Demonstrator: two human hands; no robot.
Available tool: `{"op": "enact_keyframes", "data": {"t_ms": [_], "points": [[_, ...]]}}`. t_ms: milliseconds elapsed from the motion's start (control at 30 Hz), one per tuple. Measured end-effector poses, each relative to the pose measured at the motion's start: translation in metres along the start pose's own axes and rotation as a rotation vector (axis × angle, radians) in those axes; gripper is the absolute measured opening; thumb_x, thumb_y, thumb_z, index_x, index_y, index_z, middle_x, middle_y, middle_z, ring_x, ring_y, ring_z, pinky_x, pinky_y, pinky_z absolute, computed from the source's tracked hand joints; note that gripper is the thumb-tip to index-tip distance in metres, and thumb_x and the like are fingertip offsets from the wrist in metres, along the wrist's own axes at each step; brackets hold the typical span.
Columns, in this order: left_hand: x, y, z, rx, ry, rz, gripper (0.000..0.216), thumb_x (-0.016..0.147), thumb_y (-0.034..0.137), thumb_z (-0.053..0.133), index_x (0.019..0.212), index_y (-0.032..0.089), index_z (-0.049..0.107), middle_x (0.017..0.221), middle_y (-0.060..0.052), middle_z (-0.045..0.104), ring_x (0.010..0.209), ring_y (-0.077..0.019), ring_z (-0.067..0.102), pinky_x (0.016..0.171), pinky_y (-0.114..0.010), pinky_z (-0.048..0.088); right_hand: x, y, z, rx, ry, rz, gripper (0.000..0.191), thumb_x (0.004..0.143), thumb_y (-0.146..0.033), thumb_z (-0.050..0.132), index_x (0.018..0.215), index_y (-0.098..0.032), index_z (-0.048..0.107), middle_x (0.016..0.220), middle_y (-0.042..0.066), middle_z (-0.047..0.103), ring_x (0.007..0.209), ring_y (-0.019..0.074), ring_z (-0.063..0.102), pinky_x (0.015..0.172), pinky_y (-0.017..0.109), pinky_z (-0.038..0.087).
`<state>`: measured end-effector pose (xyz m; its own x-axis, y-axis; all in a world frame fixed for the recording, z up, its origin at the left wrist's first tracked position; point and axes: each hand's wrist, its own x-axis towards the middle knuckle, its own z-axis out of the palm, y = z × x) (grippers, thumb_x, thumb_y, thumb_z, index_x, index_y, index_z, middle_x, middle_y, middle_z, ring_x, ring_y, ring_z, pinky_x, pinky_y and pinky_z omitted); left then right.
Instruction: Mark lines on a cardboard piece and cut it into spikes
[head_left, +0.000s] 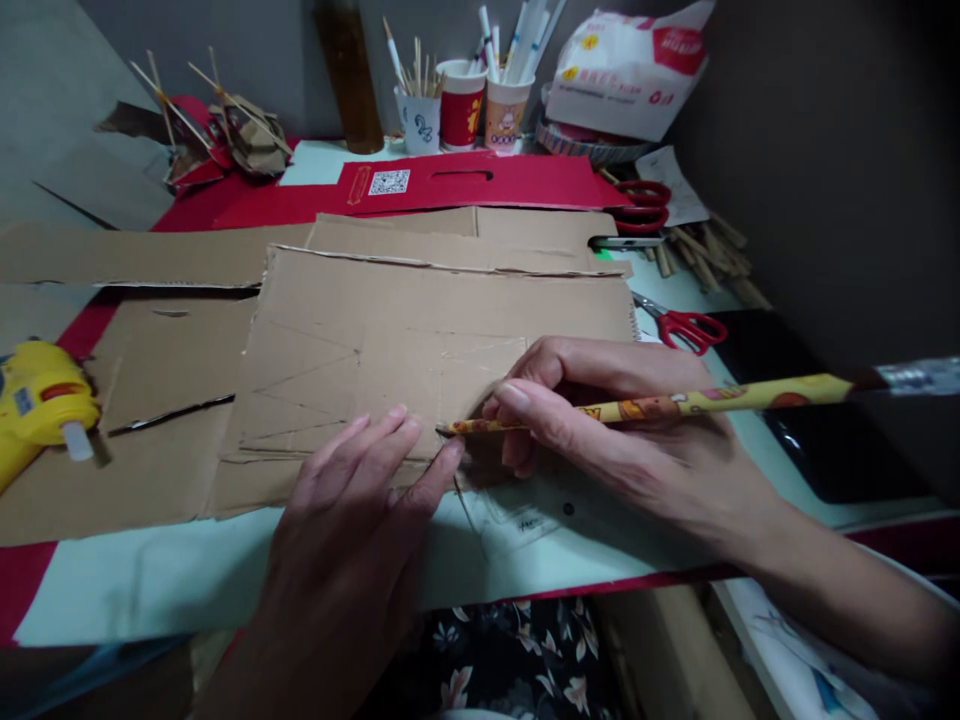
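Nearest, on the pale counter [150, 585]: left hand [360, 510] laid flat, palm down, over the near edge of the cardboard sheet [420, 320], fingers [431, 480] stretched out and close together, gripping nothing. Just to its right, right hand [622, 440] with fingers [540, 420] pinched narrow around a yellow patterned pencil [675, 405], tip down on the cardboard sheet right beside the left index fingertip, shaft slanting out to the right. Under the right hand, a clear plastic ruler [525, 520], partly on the counter; exact shape hard to tell. Faint pencilled lines across the cardboard sheet, itself stacked on more brown board. Far left, a yellow glue gun [37, 400]. Right of the sheet, red-handled scissors [686, 325]; further back, a second red pair [637, 210] beside a pile of wooden sticks [705, 255]. Behind the board, a flattened red carton [450, 185]. At the back, three cups [460, 110] full of sticks and straws, a brown bottle [349, 70], a white plastic bag [630, 70].
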<state>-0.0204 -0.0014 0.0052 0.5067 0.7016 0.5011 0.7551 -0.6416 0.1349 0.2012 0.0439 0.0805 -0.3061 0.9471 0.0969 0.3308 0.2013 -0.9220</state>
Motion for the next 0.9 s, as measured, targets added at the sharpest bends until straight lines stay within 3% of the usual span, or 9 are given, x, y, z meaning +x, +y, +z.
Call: {"op": "enact_keyframes", "data": {"t_ms": [267, 500, 667, 900], "points": [[0.003, 0.000, -0.002, 0.023, 0.012, 0.030, 0.046, 0.091, 0.006, 0.049, 0.133, 0.023, 0.059, 0.136, -0.012, 0.057, 0.136, -0.0290, 0.050, 0.112, -0.049, 0.039, -0.006, 0.004, -0.002, 0.020, 0.104, 0.021, 0.027, 0.092, -0.036, 0.071, 0.070, -0.019, 0.069, 0.063, 0.000, 0.074, 0.053, 0.0141, 0.068, 0.050, 0.023, 0.053], [0.004, -0.001, -0.009, -0.022, -0.055, 0.038, 0.048, 0.090, 0.004, 0.052, 0.135, 0.020, 0.056, 0.139, -0.014, 0.054, 0.140, -0.0283, 0.045, 0.115, -0.048, 0.036, -0.004, 0.005, -0.002, 0.063, 0.025, 0.033, 0.024, 0.094, -0.033, 0.069, 0.073, -0.021, 0.068, 0.066, 0.000, 0.075, 0.057, 0.0152, 0.070, 0.053, 0.023, 0.053], [0.005, -0.001, -0.012, -0.041, -0.089, 0.032, 0.050, 0.090, 0.002, 0.052, 0.136, 0.021, 0.054, 0.139, -0.014, 0.053, 0.139, -0.0300, 0.045, 0.115, -0.050, 0.037, -0.004, 0.006, -0.001, 0.008, 0.026, -0.017, 0.023, 0.094, -0.026, 0.068, 0.072, -0.023, 0.066, 0.068, -0.004, 0.074, 0.057, 0.0106, 0.068, 0.056, 0.019, 0.051], [0.005, -0.005, -0.013, -0.021, -0.118, 0.062, 0.052, 0.089, 0.003, 0.052, 0.138, 0.021, 0.054, 0.140, -0.014, 0.052, 0.139, -0.0298, 0.045, 0.115, -0.050, 0.038, -0.004, 0.006, -0.002, 0.023, 0.053, -0.003, 0.025, 0.093, -0.027, 0.070, 0.069, -0.021, 0.065, 0.066, -0.004, 0.073, 0.056, 0.0113, 0.068, 0.053, 0.019, 0.051]]}}
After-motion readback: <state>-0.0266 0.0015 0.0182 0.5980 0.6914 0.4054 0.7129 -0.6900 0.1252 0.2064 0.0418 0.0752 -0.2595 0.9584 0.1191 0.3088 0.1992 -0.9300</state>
